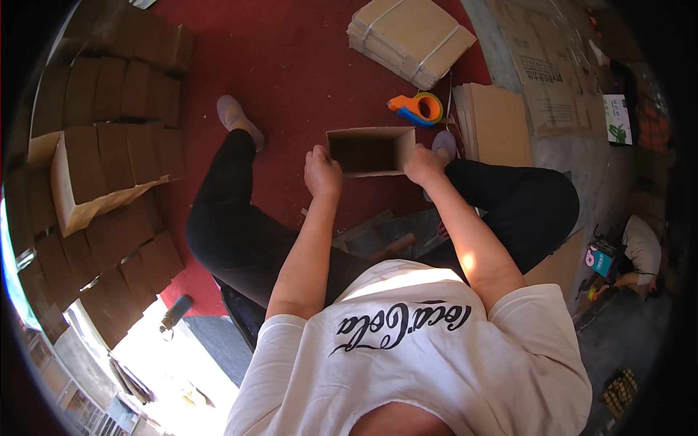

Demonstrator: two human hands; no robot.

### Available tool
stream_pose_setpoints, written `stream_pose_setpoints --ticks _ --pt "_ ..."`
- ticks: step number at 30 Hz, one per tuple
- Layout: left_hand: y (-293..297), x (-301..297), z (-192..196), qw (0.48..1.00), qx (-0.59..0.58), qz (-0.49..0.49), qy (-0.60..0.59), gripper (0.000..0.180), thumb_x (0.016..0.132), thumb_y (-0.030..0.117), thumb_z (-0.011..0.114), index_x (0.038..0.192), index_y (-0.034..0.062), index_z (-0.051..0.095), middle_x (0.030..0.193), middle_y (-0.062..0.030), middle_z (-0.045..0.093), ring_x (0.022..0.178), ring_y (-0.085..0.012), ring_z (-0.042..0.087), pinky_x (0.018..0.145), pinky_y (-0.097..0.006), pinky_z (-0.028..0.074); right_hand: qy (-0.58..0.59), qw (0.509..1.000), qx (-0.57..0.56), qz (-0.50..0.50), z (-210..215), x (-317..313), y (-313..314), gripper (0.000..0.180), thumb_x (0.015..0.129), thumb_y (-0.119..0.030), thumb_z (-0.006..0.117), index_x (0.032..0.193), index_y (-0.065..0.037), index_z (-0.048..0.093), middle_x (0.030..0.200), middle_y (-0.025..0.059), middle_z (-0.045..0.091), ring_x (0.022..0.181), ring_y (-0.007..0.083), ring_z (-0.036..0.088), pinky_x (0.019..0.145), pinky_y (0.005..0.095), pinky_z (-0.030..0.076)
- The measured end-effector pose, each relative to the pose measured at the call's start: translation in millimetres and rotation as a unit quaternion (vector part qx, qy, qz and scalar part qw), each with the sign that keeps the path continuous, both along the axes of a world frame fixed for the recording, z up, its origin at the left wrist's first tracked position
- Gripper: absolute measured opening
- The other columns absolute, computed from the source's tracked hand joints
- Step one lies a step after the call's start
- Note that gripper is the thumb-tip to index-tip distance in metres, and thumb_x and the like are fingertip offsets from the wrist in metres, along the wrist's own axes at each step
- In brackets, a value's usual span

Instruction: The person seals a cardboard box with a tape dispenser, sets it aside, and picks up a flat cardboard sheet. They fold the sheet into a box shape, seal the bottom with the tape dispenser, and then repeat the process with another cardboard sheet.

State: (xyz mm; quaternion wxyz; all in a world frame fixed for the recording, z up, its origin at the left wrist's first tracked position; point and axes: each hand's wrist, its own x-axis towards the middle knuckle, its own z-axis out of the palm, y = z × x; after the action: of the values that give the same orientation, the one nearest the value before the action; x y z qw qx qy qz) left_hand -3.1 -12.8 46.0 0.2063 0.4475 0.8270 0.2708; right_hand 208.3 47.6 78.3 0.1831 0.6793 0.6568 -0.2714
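Note:
Between my knees I hold up a small cardboard box (pixel 371 173), its open top facing me and its inside dark. My left hand (pixel 323 173) grips the left wall, fingers closed on the edge. On the opposite side my right hand (pixel 424 164) is closed round the right wall. Just beyond the box, to the right, lies an orange and blue tape dispenser (pixel 416 109) with a roll of tape in it. What the bottom of the box looks like is hidden.
Stacked cardboard boxes (pixel 109 160) fill the left side. A strapped bundle of flat cardboard (pixel 411 40) lies ahead on the red floor (pixel 291 51), with more flat cardboard (pixel 498 123) to its right. A dark bottle (pixel 177 311) is at lower left. Another person (pixel 641 251) sits far right.

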Motion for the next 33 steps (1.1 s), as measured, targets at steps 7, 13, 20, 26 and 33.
stream_pose_setpoints --ticks 7,13,20,26,33 --pt "-1.9 15.3 -10.0 0.982 -0.075 -0.154 0.080 0.013 0.074 0.012 0.061 0.084 0.0073 0.056 0.090 -0.0149 0.057 0.083 -0.0363 0.060 0.070 -0.047 0.049 -0.082 0.988 0.032 0.128 -12.0 -33.3 -21.6 0.034 0.081 -0.024 0.062 0.104 -0.001 0.053 0.099 0.0146 0.063 0.093 0.0278 0.063 0.078 0.0370 0.052" --pt "4.3 6.8 -2.2 0.966 -0.094 -0.239 0.006 0.034 0.071 0.026 0.072 0.097 0.0061 0.062 0.100 -0.0154 0.058 0.095 -0.0340 0.057 0.082 -0.044 0.047 0.110 0.984 0.088 0.110 0.9 -19.8 -19.8 0.052 0.076 -0.036 0.070 0.112 -0.003 0.053 0.114 0.0149 0.053 0.111 0.0295 0.051 0.091 0.0393 0.044" --pt "0.9 -8.8 18.7 0.927 -0.146 -0.341 -0.055 0.055 0.061 0.030 0.082 0.107 0.0061 0.064 0.121 -0.0132 0.051 0.116 -0.0313 0.046 0.099 -0.040 0.040 0.200 0.960 0.020 0.195 -3.8 12.9 -11.4 0.064 0.069 -0.040 0.075 0.120 -0.006 0.056 0.122 0.0142 0.048 0.117 0.0307 0.044 0.101 0.0382 0.037" --pt "2.0 -19.0 6.4 0.932 -0.124 -0.329 -0.089 0.049 0.059 0.028 0.082 0.102 0.0083 0.066 0.115 -0.0120 0.055 0.106 -0.0301 0.052 0.092 -0.040 0.045 0.215 0.960 0.011 0.180 -13.7 14.2 -7.9 0.048 0.070 -0.039 0.074 0.102 -0.004 0.064 0.113 0.0126 0.058 0.112 0.0301 0.049 0.096 0.0366 0.041" --pt "15.0 -27.3 -3.2 0.901 -0.276 -0.241 -0.233 0.046 0.061 0.025 0.082 0.100 0.0075 0.065 0.102 -0.0123 0.059 0.096 -0.0304 0.058 0.085 -0.038 0.048 0.175 0.981 -0.083 0.009 -14.4 4.9 -11.5 0.046 0.071 -0.041 0.074 0.096 -0.003 0.062 0.113 0.0138 0.056 0.107 0.0314 0.053 0.087 0.0377 0.045"
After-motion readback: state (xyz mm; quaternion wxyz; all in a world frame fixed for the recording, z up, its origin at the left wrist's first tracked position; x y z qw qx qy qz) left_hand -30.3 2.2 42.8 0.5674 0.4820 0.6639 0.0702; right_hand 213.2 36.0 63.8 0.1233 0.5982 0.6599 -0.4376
